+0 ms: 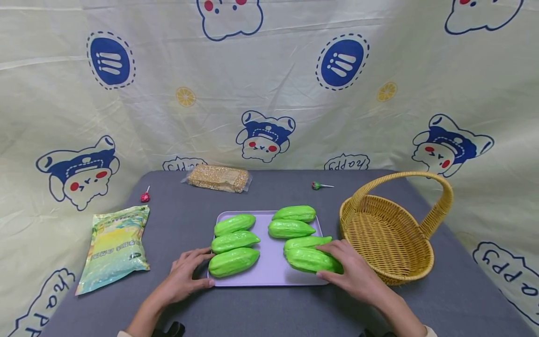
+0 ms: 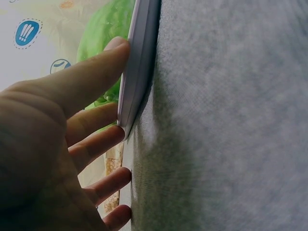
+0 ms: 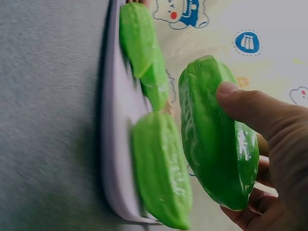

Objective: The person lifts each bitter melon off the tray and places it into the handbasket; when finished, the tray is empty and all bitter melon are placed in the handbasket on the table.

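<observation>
My right hand (image 1: 358, 271) grips a green, ribbed bitter melon (image 3: 209, 130) between thumb and fingers. In the right wrist view it is held up off the lilac tray (image 1: 271, 274), above another bitter melon (image 3: 161, 168) lying at the tray's right end. Two more melons (image 1: 291, 229) lie behind that one on the right side. On the left side three bitter melons (image 1: 234, 262) lie in a column. At the tray's left front corner, my left hand (image 1: 183, 276) touches the rim with its thumb and some fingers, all fairly straight.
A wicker basket (image 1: 387, 271) with a tall handle stands right of the tray. To the left lies a yellow-green bag (image 1: 115, 248). Farther back are a pack of kernels (image 1: 216, 178), a red lollipop (image 1: 145, 197) and a green lollipop (image 1: 316, 186). A printed curtain hangs behind.
</observation>
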A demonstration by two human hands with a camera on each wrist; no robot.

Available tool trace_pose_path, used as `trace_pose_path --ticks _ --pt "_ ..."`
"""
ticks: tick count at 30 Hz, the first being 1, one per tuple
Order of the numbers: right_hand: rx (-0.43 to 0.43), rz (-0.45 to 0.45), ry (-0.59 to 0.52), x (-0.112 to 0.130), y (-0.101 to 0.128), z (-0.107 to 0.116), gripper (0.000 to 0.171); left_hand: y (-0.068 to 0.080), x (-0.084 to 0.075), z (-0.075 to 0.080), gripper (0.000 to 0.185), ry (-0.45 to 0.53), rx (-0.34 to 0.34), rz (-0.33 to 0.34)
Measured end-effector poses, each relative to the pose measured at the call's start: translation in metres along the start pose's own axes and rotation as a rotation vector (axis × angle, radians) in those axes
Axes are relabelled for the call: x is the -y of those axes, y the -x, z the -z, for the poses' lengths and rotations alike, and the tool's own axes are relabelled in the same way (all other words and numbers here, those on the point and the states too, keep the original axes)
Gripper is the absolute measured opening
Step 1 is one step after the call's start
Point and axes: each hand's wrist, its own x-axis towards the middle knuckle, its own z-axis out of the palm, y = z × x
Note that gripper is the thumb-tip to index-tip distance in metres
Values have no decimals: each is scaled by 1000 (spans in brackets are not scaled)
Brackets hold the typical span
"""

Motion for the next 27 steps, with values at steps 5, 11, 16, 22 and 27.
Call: trace_pose_path --ticks 5,11,16,22,27 --pt "-30 -3 15 -4 1 16 54 0 0 0 60 8 13 15" --pt "-79 -34 70 -15 4 40 57 1 -1 0 60 9 6 7" --pt "-99 -73 94 -27 8 58 54 1 -1 0 60 5 2 6" --pt "-97 -118 135 -42 15 75 52 1 -1 0 61 -5 -2 -2" --pt "-43 -205 154 -54 18 85 51 1 -1 0 61 -6 -4 -9"
